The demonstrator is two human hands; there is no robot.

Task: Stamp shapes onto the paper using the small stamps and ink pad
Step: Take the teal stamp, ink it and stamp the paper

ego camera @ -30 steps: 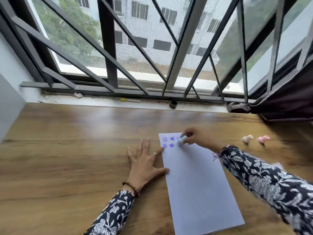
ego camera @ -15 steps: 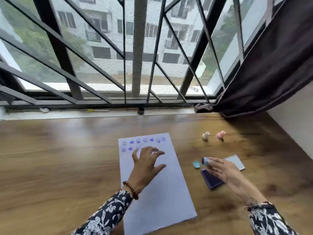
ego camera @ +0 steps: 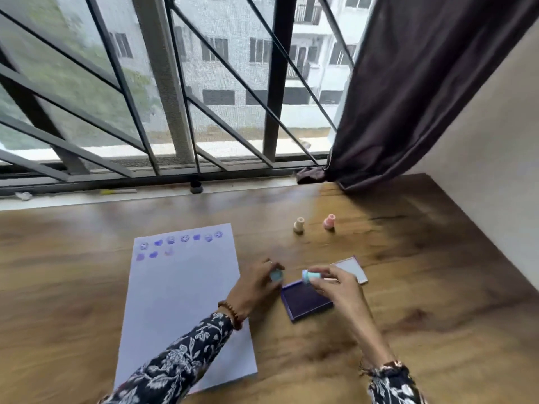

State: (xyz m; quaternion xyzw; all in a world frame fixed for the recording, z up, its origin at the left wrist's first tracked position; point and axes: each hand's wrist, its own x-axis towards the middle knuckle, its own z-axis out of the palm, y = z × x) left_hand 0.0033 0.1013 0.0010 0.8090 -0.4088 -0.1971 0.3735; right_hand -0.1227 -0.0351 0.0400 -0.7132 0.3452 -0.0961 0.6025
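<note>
1. Two stamps stand idle near the table's [ego camera: 87,287] far edge: a cream stamp [ego camera: 299,225] and a pink stamp [ego camera: 329,222].
2. Right hand [ego camera: 338,290] pinches a teal stamp [ego camera: 309,277] over the ink pad's [ego camera: 306,300] far edge.
3. Left hand [ego camera: 256,287] is curled on a teal cap [ego camera: 276,275] just beside the paper's [ego camera: 180,301] right edge.
4. Stamps look light, rigid, likely slick; grip the barrel, never the inked face.
5. Paper is thin and may slide.

Both hands, left hand [ego camera: 256,284] and right hand [ego camera: 338,287], are crowding the ink pad [ego camera: 306,301]; its lid [ego camera: 351,269] is lying just behind. Two stamps [ego camera: 313,225] are standing farther back. The table [ego camera: 437,287] to the right is lying bare.
</note>
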